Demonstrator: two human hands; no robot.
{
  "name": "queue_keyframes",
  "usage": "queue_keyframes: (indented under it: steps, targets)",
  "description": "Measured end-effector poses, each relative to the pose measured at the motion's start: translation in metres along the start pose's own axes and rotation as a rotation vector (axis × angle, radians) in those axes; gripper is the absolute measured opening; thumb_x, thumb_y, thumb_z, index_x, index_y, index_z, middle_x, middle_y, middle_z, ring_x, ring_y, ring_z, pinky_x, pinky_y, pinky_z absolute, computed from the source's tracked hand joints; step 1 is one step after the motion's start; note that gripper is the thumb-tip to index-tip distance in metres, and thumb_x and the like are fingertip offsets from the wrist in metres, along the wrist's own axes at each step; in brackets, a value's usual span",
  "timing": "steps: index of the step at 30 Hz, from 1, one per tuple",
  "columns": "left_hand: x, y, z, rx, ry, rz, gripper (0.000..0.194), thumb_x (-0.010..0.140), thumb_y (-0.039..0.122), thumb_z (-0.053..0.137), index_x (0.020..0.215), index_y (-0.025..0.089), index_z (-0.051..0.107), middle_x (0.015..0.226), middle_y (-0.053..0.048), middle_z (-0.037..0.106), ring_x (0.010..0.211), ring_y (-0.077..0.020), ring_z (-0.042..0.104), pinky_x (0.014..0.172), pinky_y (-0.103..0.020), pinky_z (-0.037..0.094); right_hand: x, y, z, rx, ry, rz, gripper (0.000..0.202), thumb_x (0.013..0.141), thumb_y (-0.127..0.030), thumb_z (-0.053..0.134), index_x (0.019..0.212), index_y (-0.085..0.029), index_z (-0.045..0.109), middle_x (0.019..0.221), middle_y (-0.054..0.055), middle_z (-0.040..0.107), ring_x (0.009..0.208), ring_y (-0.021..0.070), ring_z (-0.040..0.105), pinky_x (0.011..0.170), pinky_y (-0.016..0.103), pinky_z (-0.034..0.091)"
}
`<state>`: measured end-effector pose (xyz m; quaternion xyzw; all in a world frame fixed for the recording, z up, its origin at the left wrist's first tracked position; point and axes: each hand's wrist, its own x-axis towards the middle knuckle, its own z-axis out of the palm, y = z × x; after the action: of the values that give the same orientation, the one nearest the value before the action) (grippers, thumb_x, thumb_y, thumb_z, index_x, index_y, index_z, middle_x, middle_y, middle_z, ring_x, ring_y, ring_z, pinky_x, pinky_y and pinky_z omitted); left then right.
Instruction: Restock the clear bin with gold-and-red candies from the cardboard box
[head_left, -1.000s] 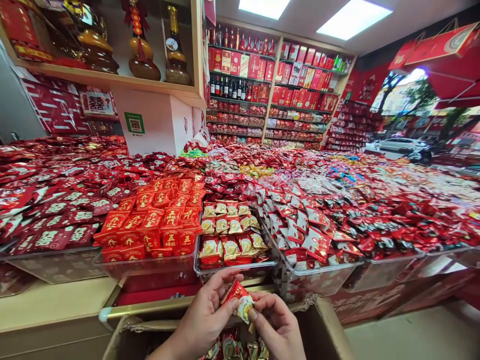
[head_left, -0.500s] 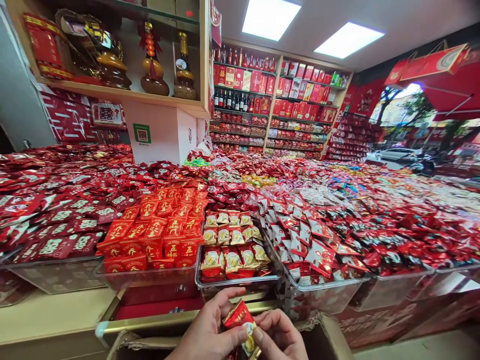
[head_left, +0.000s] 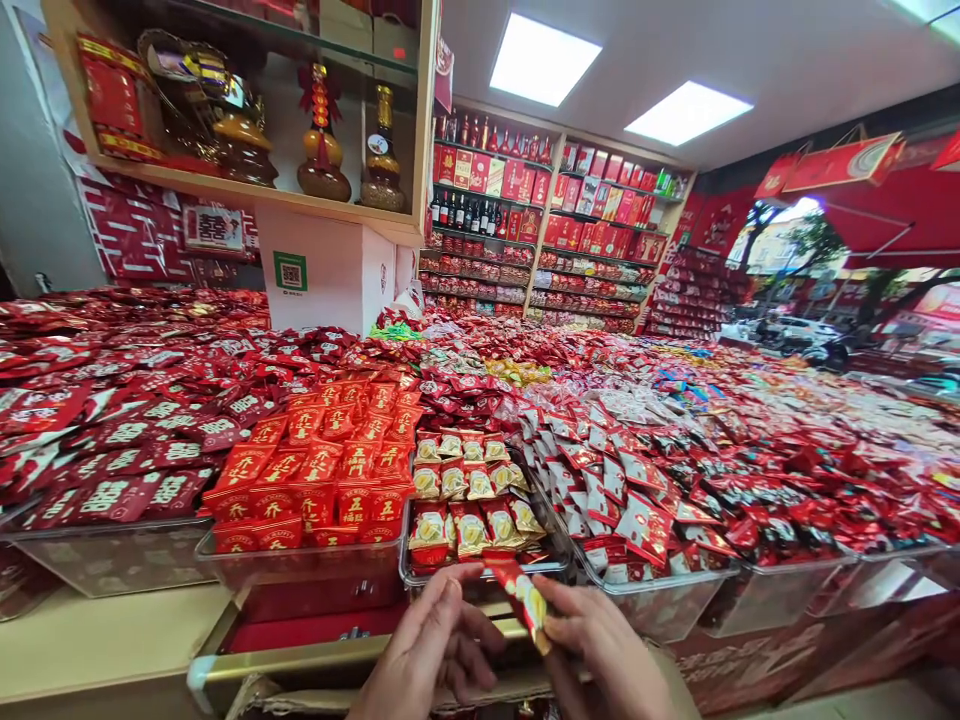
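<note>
At the bottom centre, my right hand (head_left: pixel 600 640) pinches a red and gold candy packet (head_left: pixel 523 603), which is tilted. To its left is my left hand (head_left: pixel 435 645), fingers apart and curved, with nothing visible in it. Just beyond both hands stands a clear bin (head_left: pixel 487 578) of matching red and gold packets (head_left: pixel 471 527), stacked in rows. Beneath the hands is an open cardboard box (head_left: pixel 300 700), its inside mostly hidden, with some red packets showing.
A bin of bright red packets (head_left: pixel 315 490) stands left of centre, and one of red and white packets (head_left: pixel 637 520) to the right. Dark red packets (head_left: pixel 120 490) fill the far left. A wooden shelf (head_left: pixel 262 192) with gourd-shaped bottles overhangs the left side.
My left hand has let go of the packet and moved apart from it. My right hand has shifted up and right with the packet. The view has tilted slightly.
</note>
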<state>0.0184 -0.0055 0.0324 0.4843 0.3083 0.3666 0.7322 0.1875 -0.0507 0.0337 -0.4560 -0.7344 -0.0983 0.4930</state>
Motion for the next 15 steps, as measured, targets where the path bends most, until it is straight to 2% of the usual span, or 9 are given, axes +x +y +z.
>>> queue_keyframes:
  steps: [2, 4, 7, 8, 11, 15]
  targets:
    - [0.001, -0.003, 0.0, 0.082, 0.001, 0.024, 0.053, 0.074, 0.061, 0.043, 0.101, 0.016, 0.05, 0.07, -0.003, 0.061, 0.054, -0.0108, 0.056, 0.044, -0.018, 0.033, 0.039, 0.005, -0.011, -0.139, -0.152, -0.005, 0.015, 0.077, -0.008, 0.045, 0.081, -0.022, 0.048, 0.102, 0.008, 0.061, 0.087, 0.018, 0.055, 0.073, 0.032, 0.044]
    - [0.002, -0.009, 0.001, 0.183, -0.012, 0.037, 0.054, 0.073, 0.063, 0.043, 0.097, 0.016, 0.053, 0.069, -0.002, 0.06, 0.054, -0.0109, 0.055, 0.045, -0.018, 0.032, 0.083, 0.018, -0.01, -0.307, -0.236, -0.028, 0.014, 0.08, -0.011, 0.04, 0.074, -0.019, 0.05, 0.099, 0.009, 0.062, 0.086, 0.0184, 0.053, 0.076, 0.032, 0.041]
    - [0.001, -0.017, 0.003, 0.313, -0.064, 0.015, 0.056, 0.072, 0.065, 0.041, 0.097, 0.016, 0.054, 0.071, -0.002, 0.059, 0.056, -0.0111, 0.054, 0.046, -0.019, 0.033, 0.136, 0.049, 0.012, -0.66, -0.5, 0.007, 0.018, 0.08, -0.012, 0.037, 0.076, -0.017, 0.054, 0.083, 0.008, 0.064, 0.078, 0.0191, 0.053, 0.071, 0.03, 0.038]
    - [0.001, -0.019, 0.004, 0.346, -0.082, 0.007, 0.056, 0.072, 0.065, 0.04, 0.097, 0.016, 0.053, 0.072, -0.002, 0.059, 0.055, -0.011, 0.053, 0.046, -0.019, 0.033, 0.148, 0.06, 0.022, -0.706, -0.543, 0.016, 0.018, 0.08, -0.012, 0.038, 0.076, -0.016, 0.056, 0.078, 0.008, 0.064, 0.076, 0.0199, 0.053, 0.067, 0.029, 0.038]
    - [-0.002, -0.022, 0.002, 0.46, -0.126, 0.039, 0.053, 0.075, 0.061, 0.039, 0.098, 0.015, 0.053, 0.071, -0.004, 0.06, 0.054, -0.0109, 0.051, 0.049, -0.02, 0.036, 0.164, 0.088, 0.045, -0.763, -0.627, 0.028, 0.019, 0.077, -0.011, 0.04, 0.078, -0.014, 0.059, 0.073, 0.01, 0.065, 0.073, 0.0213, 0.054, 0.06, 0.028, 0.034]
    - [-0.003, -0.021, 0.0, 0.728, -0.158, 0.127, 0.038, 0.08, 0.045, 0.04, 0.099, 0.017, 0.058, 0.075, -0.005, 0.065, 0.063, -0.014, 0.054, 0.056, -0.021, 0.04, 0.16, 0.104, 0.054, -0.788, -0.738, -0.005, 0.021, 0.078, -0.012, 0.042, 0.076, -0.013, 0.063, 0.076, 0.013, 0.066, 0.081, 0.023, 0.054, 0.065, 0.03, 0.033]
